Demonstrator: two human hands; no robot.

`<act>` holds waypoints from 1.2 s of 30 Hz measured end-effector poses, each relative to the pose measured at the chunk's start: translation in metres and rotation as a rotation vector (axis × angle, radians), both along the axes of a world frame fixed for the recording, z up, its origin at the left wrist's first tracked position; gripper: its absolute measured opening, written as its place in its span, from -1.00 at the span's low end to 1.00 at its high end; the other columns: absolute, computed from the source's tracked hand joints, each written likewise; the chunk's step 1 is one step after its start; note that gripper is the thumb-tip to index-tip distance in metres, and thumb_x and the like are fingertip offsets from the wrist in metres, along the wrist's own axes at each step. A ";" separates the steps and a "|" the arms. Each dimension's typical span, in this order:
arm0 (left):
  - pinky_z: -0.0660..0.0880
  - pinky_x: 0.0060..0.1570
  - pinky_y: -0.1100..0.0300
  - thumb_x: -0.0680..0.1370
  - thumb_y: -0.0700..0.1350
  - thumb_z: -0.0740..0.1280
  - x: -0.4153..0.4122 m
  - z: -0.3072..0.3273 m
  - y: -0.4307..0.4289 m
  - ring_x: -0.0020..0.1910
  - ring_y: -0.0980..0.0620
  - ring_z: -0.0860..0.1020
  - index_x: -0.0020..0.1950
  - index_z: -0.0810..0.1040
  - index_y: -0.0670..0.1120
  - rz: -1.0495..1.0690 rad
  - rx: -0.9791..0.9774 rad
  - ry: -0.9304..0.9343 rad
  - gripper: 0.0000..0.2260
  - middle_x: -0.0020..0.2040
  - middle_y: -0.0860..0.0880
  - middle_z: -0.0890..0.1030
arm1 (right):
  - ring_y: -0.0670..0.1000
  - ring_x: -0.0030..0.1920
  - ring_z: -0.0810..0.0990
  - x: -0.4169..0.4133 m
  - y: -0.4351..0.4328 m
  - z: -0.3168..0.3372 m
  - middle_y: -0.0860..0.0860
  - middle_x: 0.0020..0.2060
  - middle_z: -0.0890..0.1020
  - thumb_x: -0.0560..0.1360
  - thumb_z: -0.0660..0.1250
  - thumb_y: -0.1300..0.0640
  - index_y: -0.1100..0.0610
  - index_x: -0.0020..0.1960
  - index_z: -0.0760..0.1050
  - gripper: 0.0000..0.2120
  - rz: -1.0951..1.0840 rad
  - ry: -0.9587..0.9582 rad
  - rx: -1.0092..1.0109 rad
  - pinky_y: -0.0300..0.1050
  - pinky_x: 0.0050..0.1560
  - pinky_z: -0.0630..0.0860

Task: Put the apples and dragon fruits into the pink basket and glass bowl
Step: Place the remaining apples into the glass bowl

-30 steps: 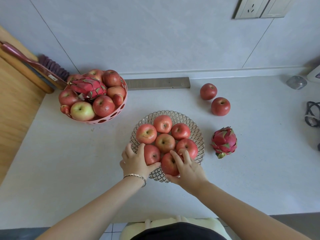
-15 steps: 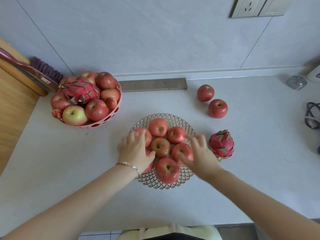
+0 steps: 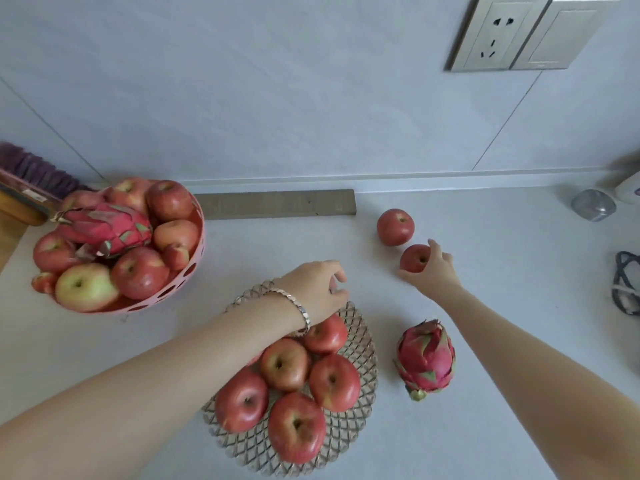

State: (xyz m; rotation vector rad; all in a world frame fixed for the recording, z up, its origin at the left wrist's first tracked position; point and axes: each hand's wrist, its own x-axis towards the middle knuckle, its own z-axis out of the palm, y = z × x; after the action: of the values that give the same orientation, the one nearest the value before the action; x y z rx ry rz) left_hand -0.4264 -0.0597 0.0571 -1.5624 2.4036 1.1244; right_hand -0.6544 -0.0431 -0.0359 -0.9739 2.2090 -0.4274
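the right grip (image 3: 434, 273) is curled round the nearer loose apple (image 3: 415, 259), thumb on its left side and fingers over its far edge; the apple looks to be sitting on the bench (image 3: 502, 306), not yet lifted. a second ago this grip lay on the apples at the near rim of the glass bowl (image 3: 363, 344), so it has swung out to the far right for the next fruit.

the left grip (image 3: 317, 289) has also left the near rim and now hangs over the bowl's far edge with its fingers bent. a sliver of red shows under them, but i cannot tell whether it has hold of an apple or only steadies the pile.

just beyond the right grip sits the farther loose apple (image 3: 395, 226), close to the first. the loose dragon fruit (image 3: 426, 358) lies on the bench just right of the bowl. the pink basket (image 3: 180, 282), far left, is heaped with apples and one dragon fruit.

as i judge it, three fruits are left to place, and the bowl, already crowded, is the nearer home for this apple.
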 end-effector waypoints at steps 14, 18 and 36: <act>0.38 0.10 0.47 0.22 -0.07 0.59 -0.036 -0.029 -0.029 0.20 0.13 0.46 0.34 0.24 0.13 0.227 0.060 0.496 -0.20 0.30 0.03 0.42 | -0.08 0.03 0.55 0.062 -0.012 0.078 -0.04 0.02 0.57 0.55 0.13 -0.11 0.03 0.19 0.44 -0.68 0.088 -0.608 -0.227 -0.12 0.03 0.52; 0.34 -0.12 0.55 0.20 -0.08 0.59 -0.016 -0.032 -0.038 0.03 0.15 0.49 0.17 0.30 0.19 0.377 0.020 0.477 -0.33 0.11 0.12 0.49 | 0.10 0.08 0.56 0.049 -0.049 0.061 0.05 0.01 0.54 0.55 0.15 -0.07 0.09 0.18 0.47 -0.68 0.242 -0.203 -0.259 0.03 0.08 0.52; 0.35 -0.08 0.47 0.18 -0.10 0.59 0.071 -0.017 0.013 -0.03 0.33 0.48 0.12 0.31 0.19 0.423 0.042 0.475 -0.34 0.00 0.25 0.49 | 0.06 -0.02 0.48 0.050 -0.024 0.046 0.03 0.10 0.36 0.28 0.50 0.00 0.03 0.29 0.27 -0.33 0.163 -0.063 -0.174 -0.15 -0.18 0.46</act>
State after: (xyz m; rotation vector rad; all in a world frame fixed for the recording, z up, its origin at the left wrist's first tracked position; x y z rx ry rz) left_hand -0.3551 -0.0468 0.0403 -2.0479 2.3311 1.7886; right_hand -0.6044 -0.0670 0.0102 -1.2057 2.0431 -0.5738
